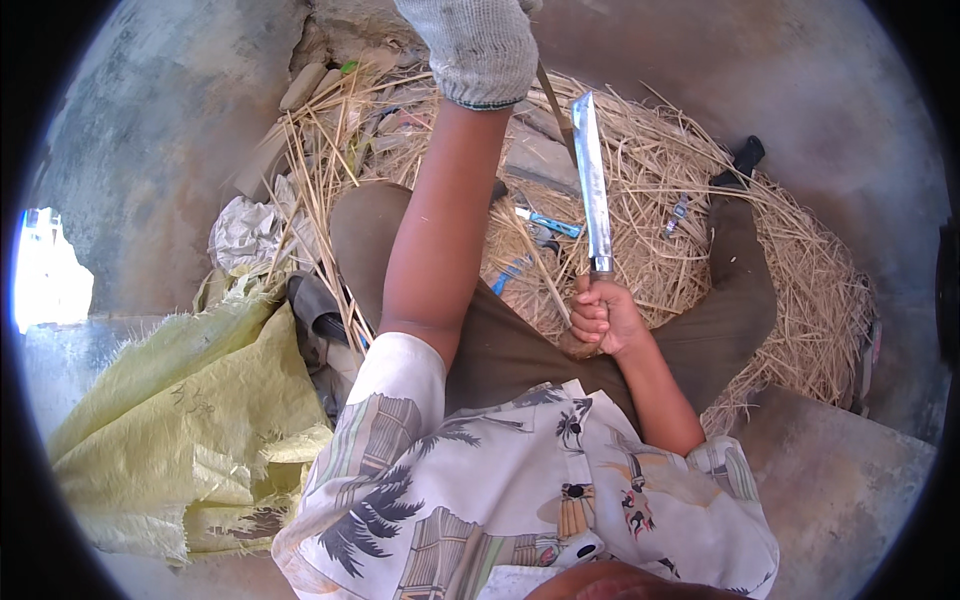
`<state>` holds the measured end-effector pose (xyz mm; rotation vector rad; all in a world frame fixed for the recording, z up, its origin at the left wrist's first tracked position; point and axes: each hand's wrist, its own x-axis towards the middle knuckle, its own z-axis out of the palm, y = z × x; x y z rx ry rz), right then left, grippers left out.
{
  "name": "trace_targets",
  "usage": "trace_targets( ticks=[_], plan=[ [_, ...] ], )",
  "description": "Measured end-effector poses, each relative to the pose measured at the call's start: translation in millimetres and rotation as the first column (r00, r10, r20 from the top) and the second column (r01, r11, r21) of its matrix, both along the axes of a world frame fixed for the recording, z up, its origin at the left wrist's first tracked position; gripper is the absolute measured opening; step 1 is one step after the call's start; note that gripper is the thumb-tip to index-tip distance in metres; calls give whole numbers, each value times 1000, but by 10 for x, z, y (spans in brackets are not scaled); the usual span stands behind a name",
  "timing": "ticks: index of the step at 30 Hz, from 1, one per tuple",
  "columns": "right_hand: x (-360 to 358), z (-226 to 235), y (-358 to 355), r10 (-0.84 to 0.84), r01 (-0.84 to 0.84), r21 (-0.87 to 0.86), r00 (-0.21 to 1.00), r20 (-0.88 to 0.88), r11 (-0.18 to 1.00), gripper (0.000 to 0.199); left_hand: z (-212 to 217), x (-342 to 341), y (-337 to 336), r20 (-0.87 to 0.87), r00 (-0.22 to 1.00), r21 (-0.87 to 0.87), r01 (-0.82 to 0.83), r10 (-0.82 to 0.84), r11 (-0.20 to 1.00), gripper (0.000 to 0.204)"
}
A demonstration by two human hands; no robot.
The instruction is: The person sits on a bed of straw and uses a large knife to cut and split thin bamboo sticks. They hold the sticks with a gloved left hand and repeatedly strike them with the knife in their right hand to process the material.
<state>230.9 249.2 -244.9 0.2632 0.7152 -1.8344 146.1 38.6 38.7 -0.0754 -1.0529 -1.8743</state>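
My right hand [608, 318] is wrapped round the handle of a machete [592, 190], low in front of my body. The blade points up and away, bare and shiny, with a squared-off tip. My left arm reaches far forward, and my left hand [482, 52] wears a grey knitted glove. A long thin brownish strip [557, 110], like split bamboo or cane, comes down from behind the glove and passes close by the blade's left side. The glove looks closed on the strip, though the picture's upper edge cuts off the fingers. Whether blade and strip touch, I cannot tell.
Pale shavings and strips [800, 260] lie heaped between and beyond my bent legs. Among them are a blue-handled tool [550, 222] and a clear bottle [675, 215]. A yellow woven sack [200, 430] and crumpled white sheeting [243, 232] lie at left. Concrete walls [160, 110] surround me.
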Motion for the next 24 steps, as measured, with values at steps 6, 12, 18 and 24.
trace_targets(
  ticks=[6,12,18,24],
  plan=[
    [42,-198,-90,284,372,602,630,-723,706,21,12,-30,-22,43,999,24,12,-13,1000,47],
    [66,2,-290,259,560,440,375,-890,702,21,68,80,49,-13,999,-154,-31,29,988,47],
    [170,71,-404,-146,638,161,400,-905,753,21,69,56,78,13,995,-128,-95,97,987,50],
    [53,-148,-385,334,478,571,493,-803,667,25,76,27,-74,-29,997,-158,-80,77,984,50]
  ],
)
